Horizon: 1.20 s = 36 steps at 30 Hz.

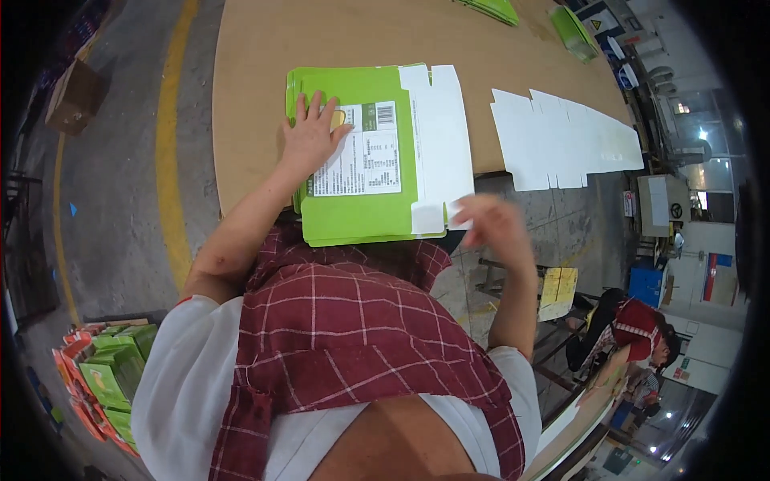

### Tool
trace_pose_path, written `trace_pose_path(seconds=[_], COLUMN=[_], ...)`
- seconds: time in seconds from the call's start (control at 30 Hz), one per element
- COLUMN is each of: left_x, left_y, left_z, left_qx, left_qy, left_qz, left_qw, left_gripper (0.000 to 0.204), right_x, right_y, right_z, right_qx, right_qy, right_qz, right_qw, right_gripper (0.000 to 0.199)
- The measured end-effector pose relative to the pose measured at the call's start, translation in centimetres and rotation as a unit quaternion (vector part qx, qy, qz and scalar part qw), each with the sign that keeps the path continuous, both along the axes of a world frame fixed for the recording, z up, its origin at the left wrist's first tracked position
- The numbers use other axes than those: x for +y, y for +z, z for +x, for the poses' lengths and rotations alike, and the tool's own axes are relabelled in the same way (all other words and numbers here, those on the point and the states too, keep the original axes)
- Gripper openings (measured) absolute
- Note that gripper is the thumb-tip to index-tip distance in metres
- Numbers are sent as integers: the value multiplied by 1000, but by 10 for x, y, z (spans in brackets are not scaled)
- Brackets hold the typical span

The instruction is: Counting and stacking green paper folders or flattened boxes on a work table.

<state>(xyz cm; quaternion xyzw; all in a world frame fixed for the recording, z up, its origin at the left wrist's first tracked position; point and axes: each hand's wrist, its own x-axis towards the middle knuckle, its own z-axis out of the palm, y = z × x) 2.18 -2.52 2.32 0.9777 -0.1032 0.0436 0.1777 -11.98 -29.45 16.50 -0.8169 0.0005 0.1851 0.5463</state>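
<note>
A stack of flat green printed cartons lies at the near edge of the brown table, in front of my apron. The top carton has a white label panel and, along its right side, a white flap folded out. My left hand rests on the carton's upper left part with its fingers spread. Close to the white flap's lower right corner is my right hand, its fingers bent and smeared by motion. Whether that hand grips the corner I cannot tell.
To the right, a white die-cut sheet juts past the edge of the brown table. More green cartons lie at the far right. On the floor at left are stacked green and orange packages and a cardboard box. Another person works at right.
</note>
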Motion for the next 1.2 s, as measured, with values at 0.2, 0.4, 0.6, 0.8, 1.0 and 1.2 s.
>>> trace_pose_path(seconds=[0.2, 0.4, 0.6, 0.8, 1.0, 1.2], left_x=[-5, -6, -11, -1, -9, -10], left_y=[7, 4, 11, -3, 3, 8], left_z=[-3, -3, -5, -1, 3, 0], left_qx=[12, -1, -16, -66, -45, 0], left_qy=[-12, -15, -6, -4, -12, -3], left_qz=[-4, 22, 36, 4, -34, -41], left_qw=[1000, 1000, 999, 998, 998, 999], left_gripper=[61, 61, 61, 60, 58, 58], right_x=[-33, 32, 52, 4, -160, -201], right_y=[-91, -61, -90, -70, -108, -155], right_z=[79, 146, 94, -4, 68, 95], right_qx=[-167, -143, -277, -227, -78, 61], right_qy=[-181, -25, 95, 267, -162, -130], right_qz=[16, 128, -564, -248, -649, -583], right_qw=[969, 981, 772, 903, 739, 800], right_gripper=[46, 57, 61, 51, 61, 55])
